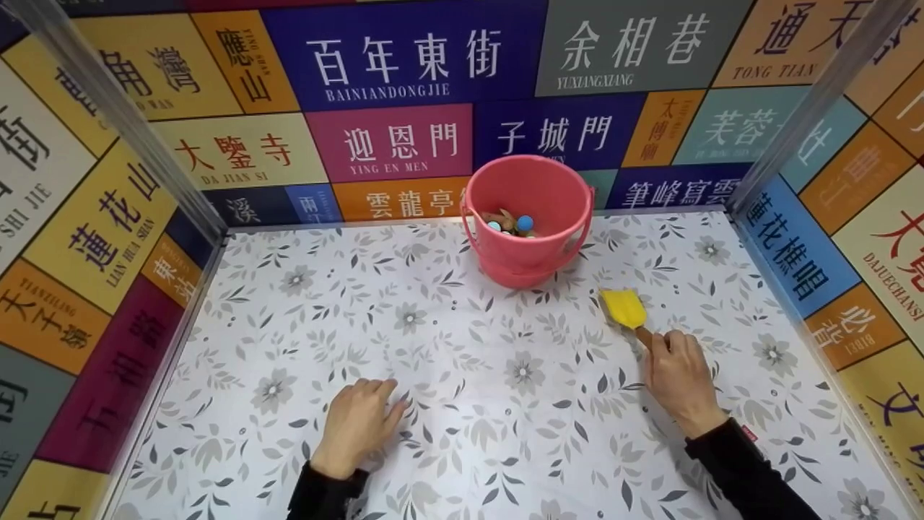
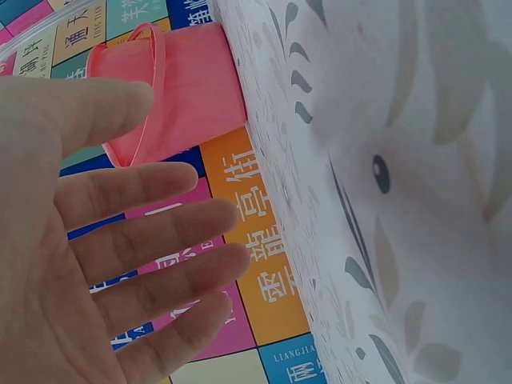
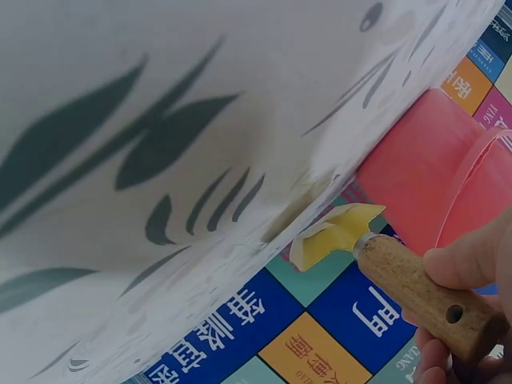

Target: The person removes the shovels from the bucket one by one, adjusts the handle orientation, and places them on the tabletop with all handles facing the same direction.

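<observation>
My right hand [image 1: 677,372] grips the brown wooden handle [image 3: 428,292] of a small shovel with a yellow blade [image 1: 625,308]. In the right wrist view, the thumb lies along the handle and the yellow blade hovers close over the floral cloth. Back from the shovel, at the far middle, stands a pink bucket [image 1: 530,249] with small items inside, among them a blue ball [image 1: 525,222]. The left hand [image 1: 361,419] is at the front left over the cloth, fingers relaxed and slightly bent, holding nothing. Its palm and spread fingers show in the left wrist view.
White cloth with grey flowers and leaves [image 1: 410,318] covers the table. Upright panels with coloured place-name blocks [image 1: 390,144] enclose it at the back, left and right. Clear strips [image 1: 808,108] run along the corners. The bucket stands close to the back panel.
</observation>
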A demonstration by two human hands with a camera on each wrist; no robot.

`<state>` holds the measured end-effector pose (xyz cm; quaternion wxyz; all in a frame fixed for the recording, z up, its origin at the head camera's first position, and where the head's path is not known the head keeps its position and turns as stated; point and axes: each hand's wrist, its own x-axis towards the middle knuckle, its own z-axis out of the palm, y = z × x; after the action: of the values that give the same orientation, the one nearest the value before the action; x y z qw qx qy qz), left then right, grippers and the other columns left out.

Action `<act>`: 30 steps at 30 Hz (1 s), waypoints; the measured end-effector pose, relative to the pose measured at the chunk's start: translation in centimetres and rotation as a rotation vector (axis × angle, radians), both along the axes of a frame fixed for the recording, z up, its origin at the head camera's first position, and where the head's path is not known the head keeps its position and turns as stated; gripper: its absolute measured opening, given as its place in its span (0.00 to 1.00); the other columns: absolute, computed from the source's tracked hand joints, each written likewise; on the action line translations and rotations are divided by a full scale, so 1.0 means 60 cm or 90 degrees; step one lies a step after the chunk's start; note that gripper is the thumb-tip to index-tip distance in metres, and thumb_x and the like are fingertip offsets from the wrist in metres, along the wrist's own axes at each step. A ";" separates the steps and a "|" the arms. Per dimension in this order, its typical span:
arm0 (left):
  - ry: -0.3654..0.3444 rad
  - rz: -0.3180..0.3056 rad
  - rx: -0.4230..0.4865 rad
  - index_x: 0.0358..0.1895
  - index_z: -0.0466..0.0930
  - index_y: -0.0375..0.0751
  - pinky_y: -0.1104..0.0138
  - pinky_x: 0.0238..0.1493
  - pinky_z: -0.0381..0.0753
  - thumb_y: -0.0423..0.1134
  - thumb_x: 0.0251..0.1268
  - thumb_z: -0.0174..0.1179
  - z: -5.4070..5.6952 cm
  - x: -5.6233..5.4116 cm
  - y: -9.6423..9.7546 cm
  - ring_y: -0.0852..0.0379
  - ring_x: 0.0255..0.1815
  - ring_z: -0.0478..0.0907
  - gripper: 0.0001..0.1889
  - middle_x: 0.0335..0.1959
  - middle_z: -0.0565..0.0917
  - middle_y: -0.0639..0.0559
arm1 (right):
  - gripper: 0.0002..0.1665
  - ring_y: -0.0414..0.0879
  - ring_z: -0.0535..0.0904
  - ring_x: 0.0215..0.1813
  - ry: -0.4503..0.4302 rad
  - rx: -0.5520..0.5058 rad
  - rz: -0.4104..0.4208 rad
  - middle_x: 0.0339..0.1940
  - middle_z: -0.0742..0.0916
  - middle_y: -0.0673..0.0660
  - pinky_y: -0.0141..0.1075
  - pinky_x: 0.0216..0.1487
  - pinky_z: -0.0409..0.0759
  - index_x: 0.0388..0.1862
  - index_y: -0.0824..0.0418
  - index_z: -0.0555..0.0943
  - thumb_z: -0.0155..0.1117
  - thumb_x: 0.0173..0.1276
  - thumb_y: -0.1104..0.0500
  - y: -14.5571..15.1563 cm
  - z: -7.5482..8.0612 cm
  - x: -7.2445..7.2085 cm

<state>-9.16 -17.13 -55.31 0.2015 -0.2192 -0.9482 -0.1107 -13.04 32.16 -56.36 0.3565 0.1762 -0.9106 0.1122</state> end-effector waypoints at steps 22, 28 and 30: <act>-0.023 0.011 -0.001 0.42 0.86 0.39 0.55 0.34 0.81 0.44 0.58 0.72 -0.004 0.004 0.001 0.46 0.32 0.82 0.14 0.33 0.87 0.45 | 0.12 0.65 0.70 0.30 -0.126 -0.044 -0.079 0.27 0.74 0.68 0.54 0.30 0.71 0.32 0.80 0.78 0.71 0.57 0.72 -0.011 -0.002 0.018; -0.022 0.010 0.002 0.42 0.86 0.39 0.55 0.35 0.81 0.44 0.58 0.72 -0.004 0.005 0.000 0.46 0.32 0.82 0.14 0.33 0.87 0.45 | 0.12 0.65 0.71 0.29 -0.204 -0.060 -0.114 0.25 0.73 0.66 0.55 0.30 0.72 0.31 0.76 0.76 0.70 0.60 0.69 -0.012 0.000 0.019; -0.020 0.011 0.003 0.42 0.86 0.39 0.55 0.35 0.81 0.44 0.57 0.72 -0.003 0.005 0.000 0.46 0.32 0.82 0.14 0.33 0.87 0.45 | 0.12 0.65 0.72 0.29 -0.225 -0.058 -0.117 0.25 0.73 0.65 0.56 0.30 0.73 0.32 0.76 0.76 0.69 0.60 0.68 -0.012 0.001 0.018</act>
<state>-8.85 -17.12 -55.51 0.1883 -0.2091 -0.9527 -0.1148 -11.98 31.45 -56.27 0.2079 0.0534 -0.9651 0.1497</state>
